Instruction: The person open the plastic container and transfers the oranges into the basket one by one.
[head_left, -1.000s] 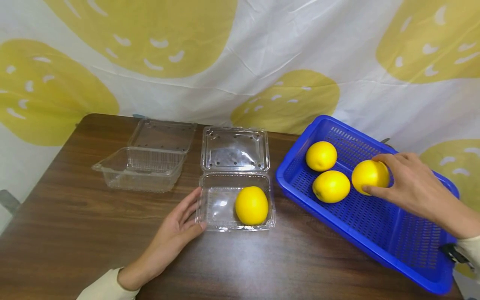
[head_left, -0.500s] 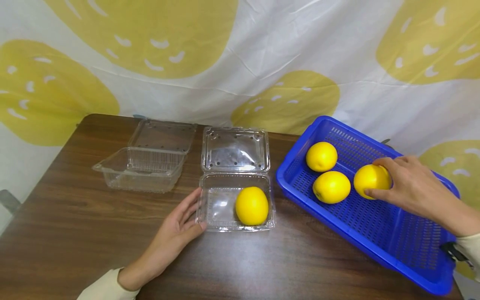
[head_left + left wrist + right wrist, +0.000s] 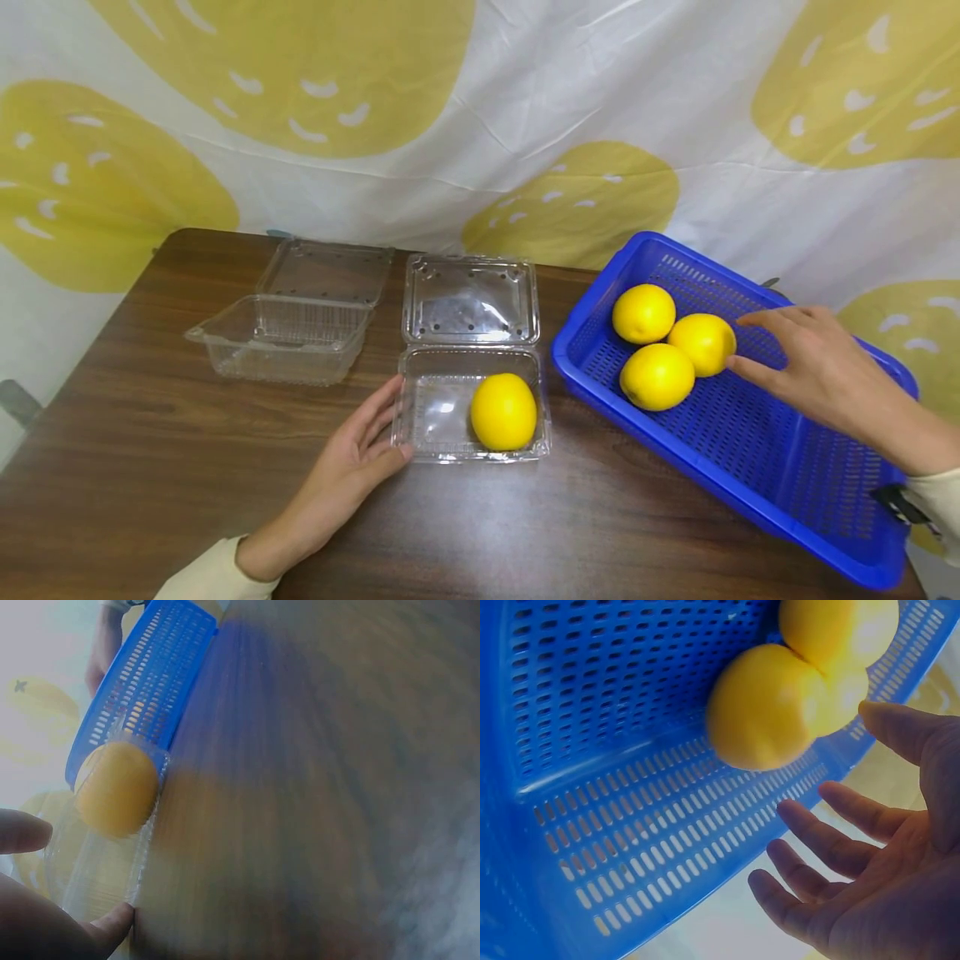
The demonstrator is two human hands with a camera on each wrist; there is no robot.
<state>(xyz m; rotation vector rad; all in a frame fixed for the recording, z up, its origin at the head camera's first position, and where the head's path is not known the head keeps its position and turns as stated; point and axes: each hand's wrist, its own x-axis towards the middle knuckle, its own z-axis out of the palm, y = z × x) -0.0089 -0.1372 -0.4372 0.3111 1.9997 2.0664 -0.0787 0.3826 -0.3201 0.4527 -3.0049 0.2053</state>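
Note:
My left hand rests at the left end of a hinged clear plastic container, its thumb at the near corner and its fingertips along the side. One round yellow citrus fruit sits in the right half of that container. Over the blue basket, my right hand has thumb and fingers spread apart with nothing between them. Its fingertips are just right of a yellow fruit, which sits against two others, a back one and a front one.
A second clear container, its lid folded back, stands on the brown wooden table to the left. The front container's raised lid lies behind it. A white cloth with yellow fruit prints hangs behind the table.
My right hand has let go of the fruit it held in the basket. That fruit now lies farther left and back, among the other two. The left hand has stayed put.

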